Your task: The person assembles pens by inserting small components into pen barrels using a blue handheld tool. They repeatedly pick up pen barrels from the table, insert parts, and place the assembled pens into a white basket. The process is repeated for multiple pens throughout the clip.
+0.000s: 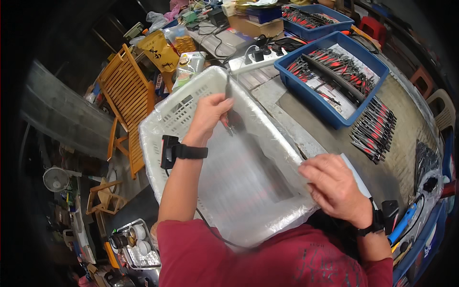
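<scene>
A white plastic crate (165,117) lined with a clear plastic bag (248,182) rests in front of me against the bench edge. My left hand (210,115) is inside the crate with its fingers closed on a pair of dark-handled scissors (231,112) that point up toward the far rim. My right hand (332,184) presses down on the bag's edge at the crate's right rim, fingers curled over it. Both wrists wear black straps with small devices.
A blue tray (334,117) of red-and-black hand tools sits on the bench to the right, with a row of similar tools (375,129) beside it. A white power strip (253,62) lies behind the crate. A wooden folding chair (126,98) stands at left.
</scene>
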A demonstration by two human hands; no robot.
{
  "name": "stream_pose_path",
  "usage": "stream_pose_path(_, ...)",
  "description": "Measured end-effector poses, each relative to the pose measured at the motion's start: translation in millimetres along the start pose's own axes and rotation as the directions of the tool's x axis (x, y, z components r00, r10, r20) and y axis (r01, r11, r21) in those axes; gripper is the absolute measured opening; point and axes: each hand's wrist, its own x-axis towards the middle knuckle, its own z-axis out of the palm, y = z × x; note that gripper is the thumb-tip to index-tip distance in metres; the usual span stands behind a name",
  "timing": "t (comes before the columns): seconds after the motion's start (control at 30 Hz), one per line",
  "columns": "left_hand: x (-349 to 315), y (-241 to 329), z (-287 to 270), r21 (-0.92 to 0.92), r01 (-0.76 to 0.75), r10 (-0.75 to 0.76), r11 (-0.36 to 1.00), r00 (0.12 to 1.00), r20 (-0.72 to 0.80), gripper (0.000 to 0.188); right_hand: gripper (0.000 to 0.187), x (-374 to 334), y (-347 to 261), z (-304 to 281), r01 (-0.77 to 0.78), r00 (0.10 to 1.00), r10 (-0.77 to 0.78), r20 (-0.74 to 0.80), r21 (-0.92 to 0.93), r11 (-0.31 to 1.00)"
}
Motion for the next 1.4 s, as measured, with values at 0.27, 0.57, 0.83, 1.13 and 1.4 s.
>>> stream_pose_path(0.27,37,-167,-54,-0.092,0.412,-0.417,0.906,0.841,-0.344,0.017,0.029,-8,3,44,0.072,0.983,-0.074,0.166,0.020,0.997)
stream_pose_path(0.57,62,-248,-60,-0.017,0.486,-0.432,0.874,0.759,-0.487,0.018,0.024,-9,4,51,0.021,0.977,-0.028,0.210,0.033,0.999)
stream_pose_path(0.83,74,-232,-45,-0.106,0.482,-0.453,0.870,0.694,-0.559,0.013,0.025,-7,4,50,-0.002,0.972,-0.004,0.237,0.023,1.000)
stream_pose_path(1.13,80,-248,-49,0.056,0.535,-0.397,0.843,0.689,-0.606,0.010,0.026,-6,2,50,-0.025,0.974,0.017,0.225,0.032,0.999)
stream_pose_path(1.4,81,-269,-49,0.320,0.456,-0.134,0.830,0.722,-0.679,0.010,0.026,-7,2,51,-0.034,0.974,0.026,0.226,0.033,0.999)
